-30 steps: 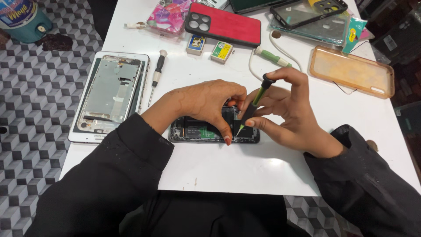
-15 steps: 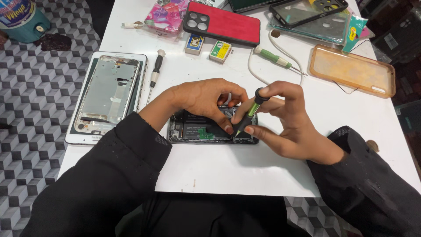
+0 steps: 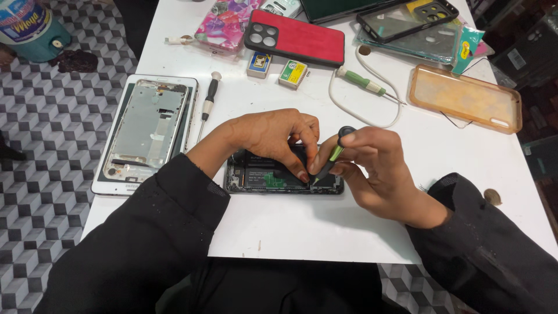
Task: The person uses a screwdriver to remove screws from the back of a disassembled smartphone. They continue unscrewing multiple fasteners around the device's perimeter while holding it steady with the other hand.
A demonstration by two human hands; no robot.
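We find the opened phone [image 3: 273, 176] at tabletop [image 3: 302, 227] centre, left hand [image 3: 270, 136] pinning its 3 o'clock end, right hand [image 3: 372, 166] gripping a screwdriver [image 3: 328, 158]; we judge a steady, squarely seated tip with light pressure advisable.

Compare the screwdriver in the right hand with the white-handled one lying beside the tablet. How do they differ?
The held screwdriver has a green and black handle; the lying screwdriver has a white and black one. The held one is tilted, its tip down on the open phone and gripped by the right hand; the other lies flat on the table, untouched. Both are slim.
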